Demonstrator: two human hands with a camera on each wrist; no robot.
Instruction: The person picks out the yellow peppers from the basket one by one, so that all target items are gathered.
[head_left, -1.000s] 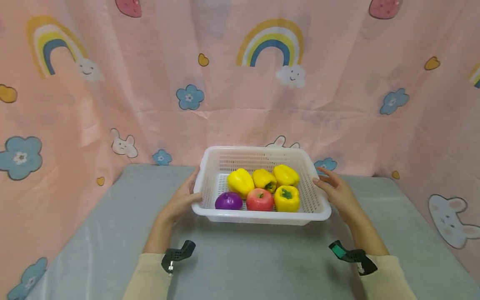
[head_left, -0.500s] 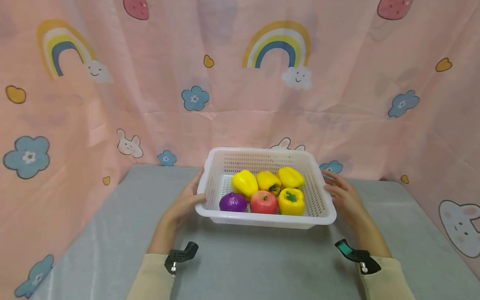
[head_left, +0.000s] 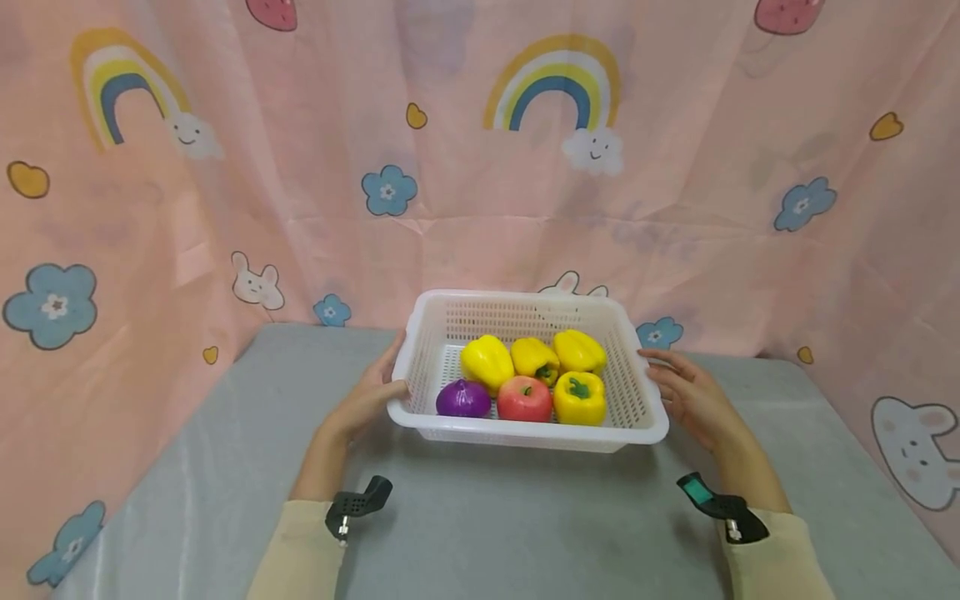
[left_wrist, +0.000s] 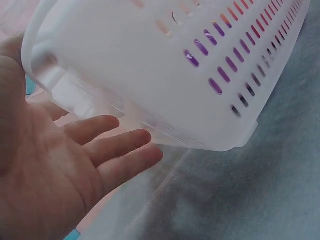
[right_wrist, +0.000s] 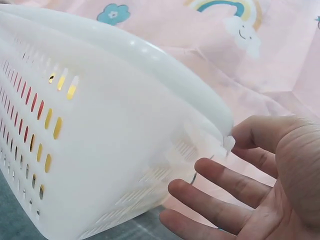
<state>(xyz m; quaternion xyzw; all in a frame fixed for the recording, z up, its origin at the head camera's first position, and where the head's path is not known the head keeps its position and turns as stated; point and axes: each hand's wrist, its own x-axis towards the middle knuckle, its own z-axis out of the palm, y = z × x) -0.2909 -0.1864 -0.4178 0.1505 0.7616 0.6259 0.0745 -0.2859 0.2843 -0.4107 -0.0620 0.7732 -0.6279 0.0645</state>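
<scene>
Together in white basket (head_left: 525, 427), peppers (head_left: 580, 400), apple (head_left: 524, 400), onion (head_left: 463, 400)

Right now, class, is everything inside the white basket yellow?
No, the head view shows a red apple and a purple onion beside yellow peppers in the white basket.

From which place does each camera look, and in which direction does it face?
Head: worn on the head, facing forward and down at the white slotted plastic basket; left hand, right hand and beige cloth sleeves show.
Left wrist: on that wrist, facing the basket's near left corner; only the left hand shows.
Right wrist: on that wrist, facing the basket's near right corner; only the right hand shows.
Both wrist views share the basket.
</scene>
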